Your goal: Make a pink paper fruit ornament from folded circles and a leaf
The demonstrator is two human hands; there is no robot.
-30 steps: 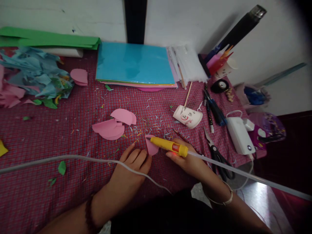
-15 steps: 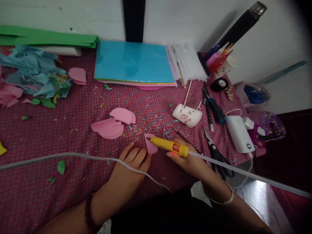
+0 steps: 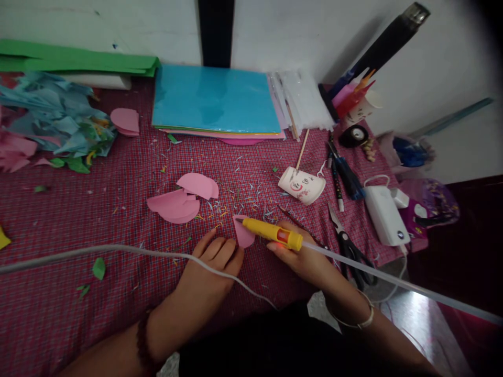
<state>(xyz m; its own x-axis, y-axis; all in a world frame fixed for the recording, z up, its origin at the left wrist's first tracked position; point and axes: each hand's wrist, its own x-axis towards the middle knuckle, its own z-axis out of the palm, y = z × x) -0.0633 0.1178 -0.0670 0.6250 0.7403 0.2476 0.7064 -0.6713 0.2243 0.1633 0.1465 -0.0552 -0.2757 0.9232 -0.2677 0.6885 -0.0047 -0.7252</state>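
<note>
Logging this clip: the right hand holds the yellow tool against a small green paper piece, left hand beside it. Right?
Not quite: in the head view the small paper piece at the yellow tool is pink, not green; the rest holds.

A yellow glue pen (image 3: 271, 233) crosses over a small pink petal (image 3: 244, 240).

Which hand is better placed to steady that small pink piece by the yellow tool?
Left, probably. The left hand lies flat and empty, fingertips at the pink piece; the right hand is gripping the yellow tool.
</note>
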